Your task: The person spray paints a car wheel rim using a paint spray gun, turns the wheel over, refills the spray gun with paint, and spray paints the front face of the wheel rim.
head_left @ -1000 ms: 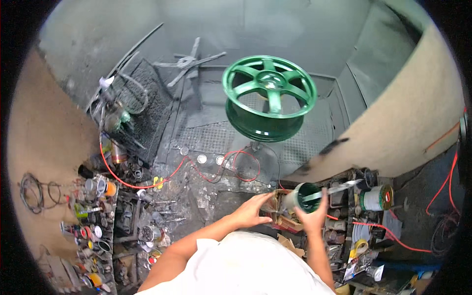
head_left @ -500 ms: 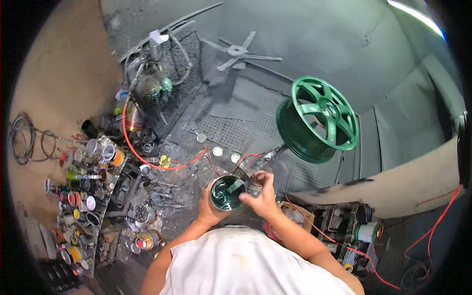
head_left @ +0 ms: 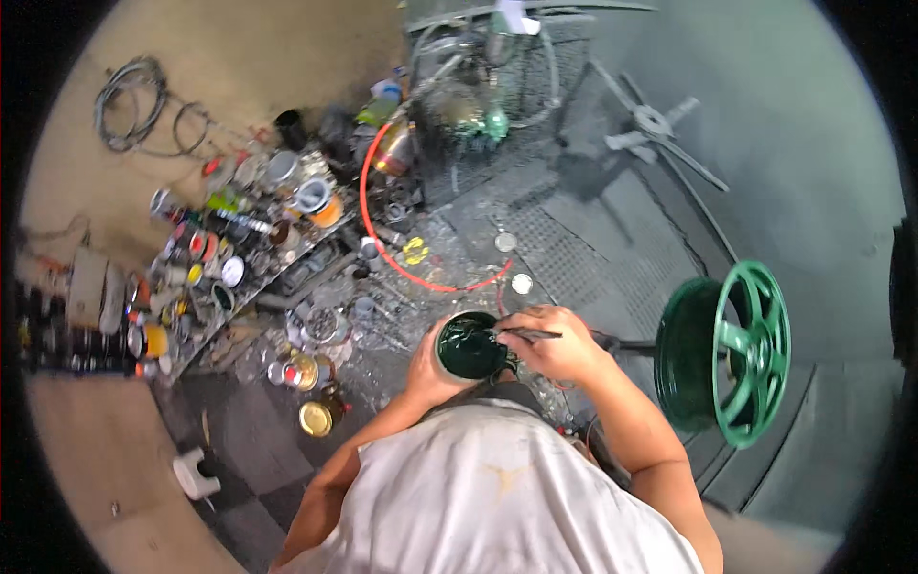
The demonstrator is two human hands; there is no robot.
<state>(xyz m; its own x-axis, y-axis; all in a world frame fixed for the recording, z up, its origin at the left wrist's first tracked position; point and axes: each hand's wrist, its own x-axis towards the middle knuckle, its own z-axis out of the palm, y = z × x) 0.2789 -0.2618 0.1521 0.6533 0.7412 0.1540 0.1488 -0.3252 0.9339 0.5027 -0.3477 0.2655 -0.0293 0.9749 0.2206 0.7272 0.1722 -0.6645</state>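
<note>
Cup of dark green liquid [head_left: 467,354], one, round: held at the centre of the frame, mouth facing up, just above the wearer's pale shirt [head_left: 497,478].
Left hand [head_left: 428,367]: fingers curled about the left side of the cup, grasping it.
Right hand [head_left: 559,346]: fingers pinched on a thin dark stick [head_left: 537,334], at the cup's right edge.
Wheel rim [head_left: 734,338], glossy green, spoked: right of the frame, standing on edge.
Cross-shaped stand [head_left: 652,122], grey: upper right.
Hose [head_left: 364,191], red, curved: upper centre, left of the middle.
Desk [head_left: 263,284], crowded with cans and pots: left.
Coiled cable [head_left: 102,117], dark: upper left, against a tan wall [head_left: 249,57].
Can [head_left: 316,418] with gold-coloured top: lower left of the cup
</note>
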